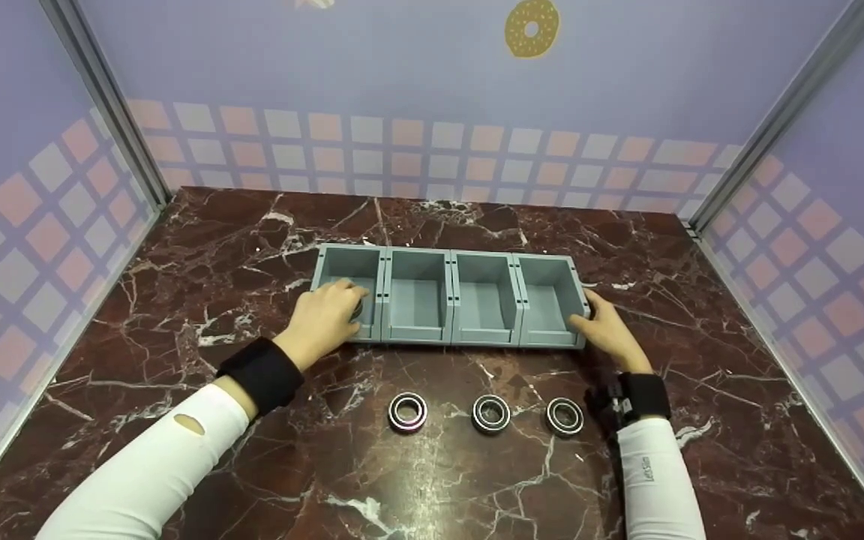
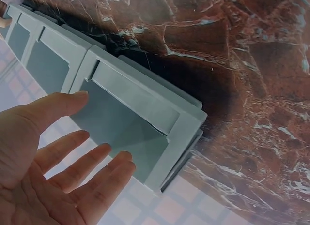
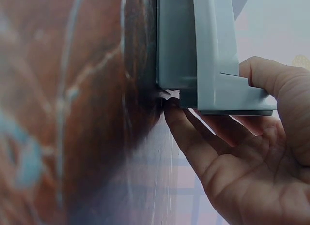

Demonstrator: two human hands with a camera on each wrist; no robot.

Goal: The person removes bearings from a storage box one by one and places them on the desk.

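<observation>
A row of several joined grey-blue storage bins [image 1: 417, 296] stands on the marbled table. My left hand [image 1: 325, 315] reaches over the leftmost bin [image 2: 126, 123]. In the left wrist view its thumb and fingers are spread apart, with nothing seen between them. The head view has a small dark curved shape [image 1: 358, 308] beside these fingers, mostly hidden. At the other end, my right hand [image 1: 606, 326] grips the rightmost bin [image 3: 213, 55], its thumb over the wall's front edge and its fingers along the outer side and underside. Three metal ball bearings, left [image 1: 407, 412], middle [image 1: 491, 414] and right [image 1: 565, 417], lie in front.
The dark red marbled table [image 1: 199, 465] runs back to a lilac wall panel [image 1: 402, 67] with pink and white squares. Similar panels close both sides, with grey metal posts [image 1: 106, 97] at the corners.
</observation>
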